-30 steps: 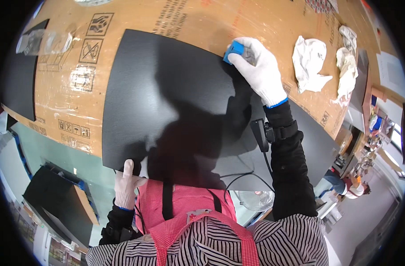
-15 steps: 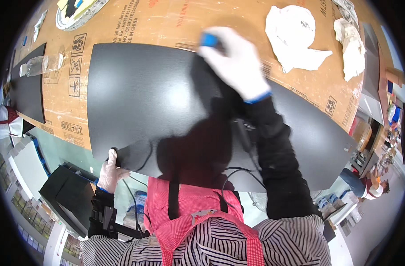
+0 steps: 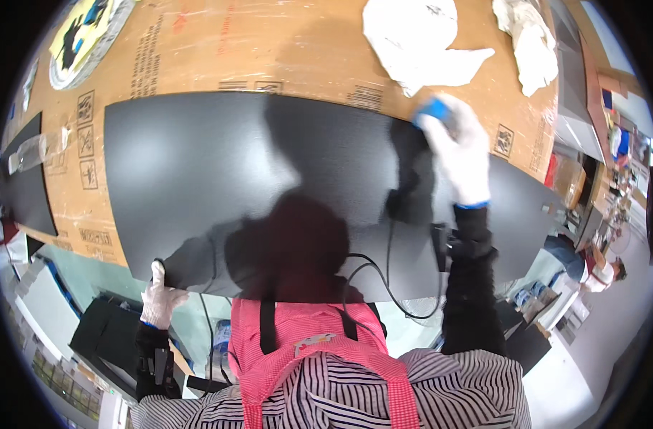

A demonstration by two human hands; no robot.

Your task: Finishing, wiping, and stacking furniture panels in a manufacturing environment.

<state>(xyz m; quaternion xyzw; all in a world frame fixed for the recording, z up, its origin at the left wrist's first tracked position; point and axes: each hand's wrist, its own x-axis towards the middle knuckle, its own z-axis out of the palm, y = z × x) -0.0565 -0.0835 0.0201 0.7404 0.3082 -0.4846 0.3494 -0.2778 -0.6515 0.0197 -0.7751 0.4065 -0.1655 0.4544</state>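
Observation:
A large black panel (image 3: 198,164) lies on cardboard in front of me, its near edge by my apron. My left hand (image 3: 162,300), in a white glove, grips the panel's near left edge with the thumb on top; the other fingers are partly hidden. In my white-gloved right hand (image 3: 462,150) is a small blue piece (image 3: 434,109), pinched at the panel's far edge, right of the middle. Its exact kind is too blurred to tell. A black cable (image 3: 391,286) loops over the panel beside my right forearm.
Brown cardboard (image 3: 298,43) covers the table. White cloths (image 3: 419,43) lie beyond the panel at the far right. A round tray (image 3: 115,43) with yellow and black items stands far left, near a clear bottle (image 3: 37,150) on another dark panel (image 3: 30,186). Another person (image 3: 591,268) is at the right.
My right hand has moved right along the panel's far edge with the blue piece. My left hand stays at the near left edge. The whole view has shifted somewhat.

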